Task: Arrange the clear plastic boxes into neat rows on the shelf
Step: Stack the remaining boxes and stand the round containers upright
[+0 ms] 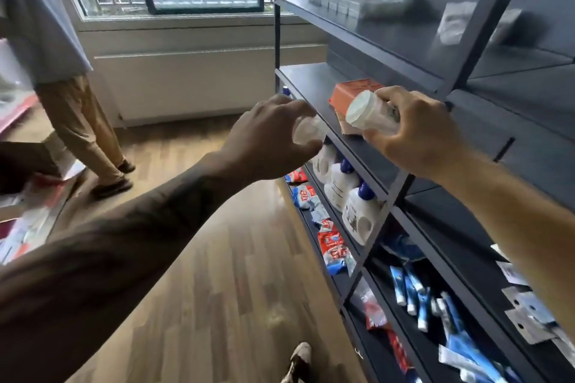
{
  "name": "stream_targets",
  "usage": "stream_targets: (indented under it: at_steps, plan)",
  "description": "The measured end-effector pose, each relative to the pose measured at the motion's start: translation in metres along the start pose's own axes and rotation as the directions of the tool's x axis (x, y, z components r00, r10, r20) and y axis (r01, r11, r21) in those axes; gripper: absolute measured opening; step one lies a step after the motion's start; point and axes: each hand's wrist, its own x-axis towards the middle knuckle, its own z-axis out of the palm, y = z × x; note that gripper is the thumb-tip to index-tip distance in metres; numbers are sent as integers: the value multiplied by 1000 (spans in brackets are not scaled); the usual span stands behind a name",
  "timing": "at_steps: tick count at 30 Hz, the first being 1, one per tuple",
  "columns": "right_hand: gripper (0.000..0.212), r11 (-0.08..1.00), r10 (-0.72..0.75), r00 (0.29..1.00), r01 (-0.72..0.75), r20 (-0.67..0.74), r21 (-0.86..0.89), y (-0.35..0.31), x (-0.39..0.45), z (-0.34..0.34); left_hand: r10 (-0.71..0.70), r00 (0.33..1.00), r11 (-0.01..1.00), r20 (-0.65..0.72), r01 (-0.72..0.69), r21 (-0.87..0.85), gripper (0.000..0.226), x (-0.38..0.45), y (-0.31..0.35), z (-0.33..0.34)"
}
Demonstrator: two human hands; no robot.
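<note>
Dark shelving (367, 146) fronts me, my left hand (273, 130) and right hand (413, 130) each clutching a clear plastic box (368, 115); tilted grips risk dropping one.

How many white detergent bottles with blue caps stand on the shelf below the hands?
3 in a row: rear bottle, middle bottle, front bottle. More may be hidden behind.

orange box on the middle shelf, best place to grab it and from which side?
Probably from the open front of the shelf, fingers on its long flat side faces. The orange box lies flat, near end partly behind the right hand and the clear container it holds, so the left, window-side face looks clearest.
</note>
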Motion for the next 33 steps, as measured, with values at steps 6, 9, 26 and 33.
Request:
stream_targets:
  at_steps: [6, 9, 26, 33]
  plan:
    - [60, 999, 11, 1000, -12, 24, 48, 14, 101, 33, -5, 1000, 999, 5, 4, 50, 51, 70, -51, 14]
    - [61, 997, 43, 999, -45, 33, 64, 23, 151, 47, 17, 1000, 996, 18, -19, 86, 55, 120, -76, 18]
    - [51, 934, 334, 917, -353, -218, -54, 122, 308, 76, 269, 963, 960, 18, -267, -81, 52, 381, -123, 95]
    - [48, 818, 491, 797, -561, -352, -130, 166, 341, 76, 473, 881, 851, -37, -467, -242, 45, 509, -107, 151]
